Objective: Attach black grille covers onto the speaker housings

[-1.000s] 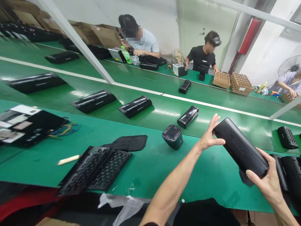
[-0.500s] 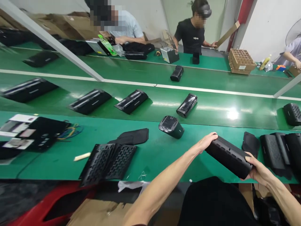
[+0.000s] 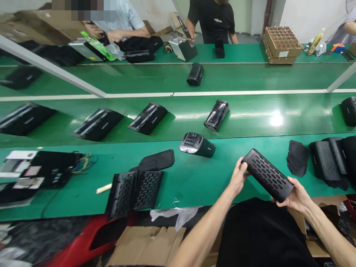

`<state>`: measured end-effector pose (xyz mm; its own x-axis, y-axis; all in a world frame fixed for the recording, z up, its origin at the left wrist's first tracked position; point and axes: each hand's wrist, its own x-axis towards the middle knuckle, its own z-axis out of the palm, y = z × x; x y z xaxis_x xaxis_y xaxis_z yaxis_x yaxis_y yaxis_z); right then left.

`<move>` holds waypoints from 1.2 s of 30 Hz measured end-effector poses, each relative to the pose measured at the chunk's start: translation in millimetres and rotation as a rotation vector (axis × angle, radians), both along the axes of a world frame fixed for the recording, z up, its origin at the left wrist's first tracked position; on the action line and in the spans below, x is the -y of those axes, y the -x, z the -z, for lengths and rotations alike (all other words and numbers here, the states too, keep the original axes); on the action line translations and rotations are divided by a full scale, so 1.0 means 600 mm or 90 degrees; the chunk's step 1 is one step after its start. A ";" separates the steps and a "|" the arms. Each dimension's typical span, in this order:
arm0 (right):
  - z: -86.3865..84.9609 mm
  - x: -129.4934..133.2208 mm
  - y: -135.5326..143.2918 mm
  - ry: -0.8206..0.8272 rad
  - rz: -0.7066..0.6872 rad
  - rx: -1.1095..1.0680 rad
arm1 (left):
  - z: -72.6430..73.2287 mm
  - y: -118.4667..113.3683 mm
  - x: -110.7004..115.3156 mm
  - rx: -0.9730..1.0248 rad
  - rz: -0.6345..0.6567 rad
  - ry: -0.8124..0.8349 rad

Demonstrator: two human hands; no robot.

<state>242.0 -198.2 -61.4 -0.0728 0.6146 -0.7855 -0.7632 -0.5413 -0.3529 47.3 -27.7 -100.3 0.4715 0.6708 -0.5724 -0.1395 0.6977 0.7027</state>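
Between my hands, above the green bench, is a black slotted housing, tilted with its slotted face up. My left hand grips its far left end, and my right hand is closed round its near right end. A similar black unit lies on the bench ahead of my left hand, its end face showing. Beyond my right hand are flat black sheets and several black housings side by side.
A green conveyor crosses ahead with several black units on it. Black perforated panels overhang the bench's front edge at left. Two co-workers are across the line, with a partitioned cardboard box nearby.
The housing has been turned in my hands, so its slotted face now shows upward. My left hand has shifted to hold its end from the side. The camera view has tilted downward.
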 end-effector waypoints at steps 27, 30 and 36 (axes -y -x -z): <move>-0.027 -0.002 0.004 0.028 -0.082 0.249 | -0.037 0.143 0.045 -0.073 0.233 0.084; -0.029 -0.005 0.006 0.027 -0.060 0.261 | -0.038 0.126 0.062 -0.086 0.185 0.095; 0.002 -0.007 0.010 0.133 -0.066 0.198 | -0.028 0.100 0.035 -0.192 0.247 0.166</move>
